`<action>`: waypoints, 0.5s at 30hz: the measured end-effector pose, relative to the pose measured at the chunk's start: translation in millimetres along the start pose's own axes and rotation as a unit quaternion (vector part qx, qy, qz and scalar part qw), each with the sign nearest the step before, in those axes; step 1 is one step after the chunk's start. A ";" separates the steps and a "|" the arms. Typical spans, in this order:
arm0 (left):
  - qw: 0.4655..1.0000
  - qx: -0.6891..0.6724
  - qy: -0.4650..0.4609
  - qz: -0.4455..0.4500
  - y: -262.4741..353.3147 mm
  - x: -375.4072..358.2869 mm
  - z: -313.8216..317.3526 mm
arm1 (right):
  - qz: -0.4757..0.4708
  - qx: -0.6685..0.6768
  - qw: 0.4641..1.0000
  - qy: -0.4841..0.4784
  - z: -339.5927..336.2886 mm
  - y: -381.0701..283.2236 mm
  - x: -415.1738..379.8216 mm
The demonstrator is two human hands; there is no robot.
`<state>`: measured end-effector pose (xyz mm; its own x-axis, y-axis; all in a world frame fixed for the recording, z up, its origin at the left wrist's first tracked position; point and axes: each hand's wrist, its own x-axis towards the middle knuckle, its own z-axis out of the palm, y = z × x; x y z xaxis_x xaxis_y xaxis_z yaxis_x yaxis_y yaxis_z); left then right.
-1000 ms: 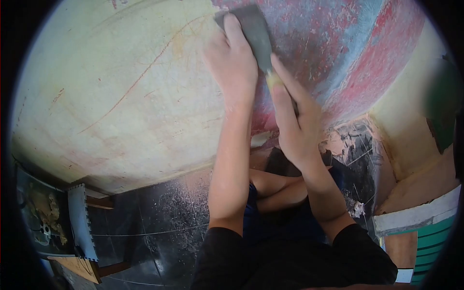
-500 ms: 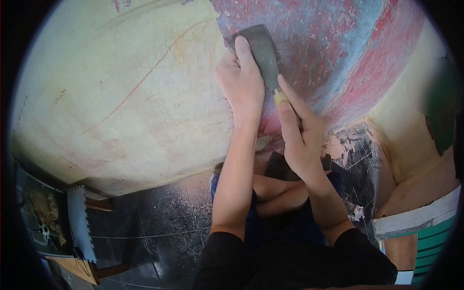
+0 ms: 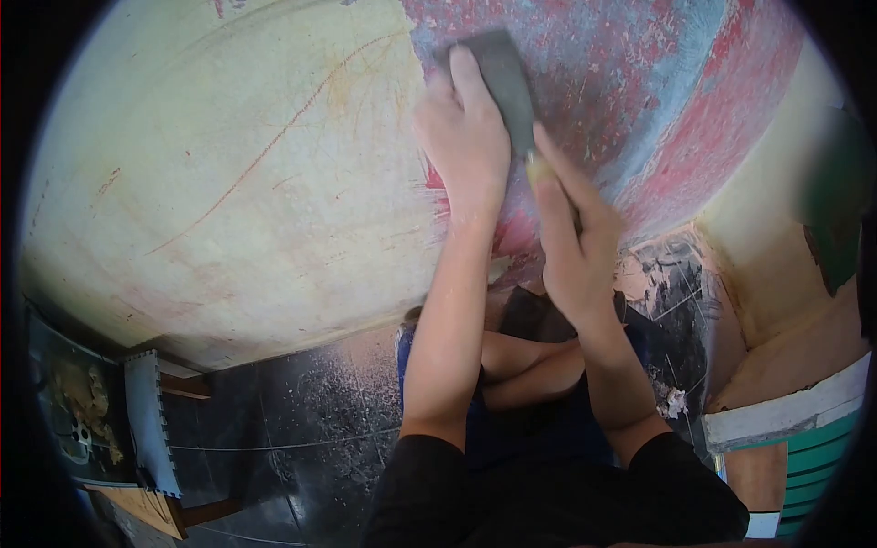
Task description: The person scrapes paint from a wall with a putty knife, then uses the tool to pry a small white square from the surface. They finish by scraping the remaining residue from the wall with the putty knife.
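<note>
A wide-bladed paint scraper (image 3: 510,87) lies against the wall, its grey blade pointing up and slightly left. My right hand (image 3: 582,242) is wrapped round its yellowish handle, the forefinger stretched along toward the blade. Higher up, my left hand (image 3: 468,137) grips the left side of the blade, thumb flat on its face and fingers curled behind. Under the blade the wall (image 3: 621,82) shows patchy red, blue and grey where the coat is off. Left of both hands, the cream paint (image 3: 301,155) still covers the wall, with a ragged edge between the two areas.
Paint flakes and dust lie on the dark tiled floor (image 3: 338,402) along the wall's foot. At lower left stands a wooden-legged piece of furniture (image 3: 151,420) with a pale edge. A white ledge (image 3: 790,406) above green slats (image 3: 822,470) is at right. My crossed legs are below my arms.
Both hands and the scraper have moved a little up and to the right along the wall. The grip of each hand is the same.
</note>
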<state>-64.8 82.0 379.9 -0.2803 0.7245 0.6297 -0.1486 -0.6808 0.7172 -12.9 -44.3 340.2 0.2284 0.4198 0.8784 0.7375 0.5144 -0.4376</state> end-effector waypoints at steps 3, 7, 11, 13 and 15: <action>0.993 -0.100 -0.039 -0.048 28.1 29.6 4.5 | 0.065 0.016 0.998 -0.017 1.0 -21.7 30.0; 0.996 -0.080 -0.019 -0.015 15.8 17.9 1.2 | 0.071 -0.009 0.997 -0.026 -4.6 -29.3 19.6; 0.998 -0.037 -0.023 -0.048 4.2 -1.8 -2.7 | 0.052 -0.004 0.999 -0.011 -0.4 -13.0 -3.1; 0.998 -0.027 -0.018 -0.046 14.4 4.6 -1.8 | 0.026 -0.017 1.000 -0.004 2.0 -13.7 6.3; 0.998 -0.057 -0.037 -0.016 30.7 27.3 -0.6 | 0.038 0.004 0.999 -0.007 2.3 -25.9 27.5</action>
<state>-77.6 80.8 418.9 -0.2034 0.7490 0.6306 -0.2648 -0.6621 0.7011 -27.2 -44.4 375.3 0.2754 0.4682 0.8396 0.7135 0.4857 -0.5049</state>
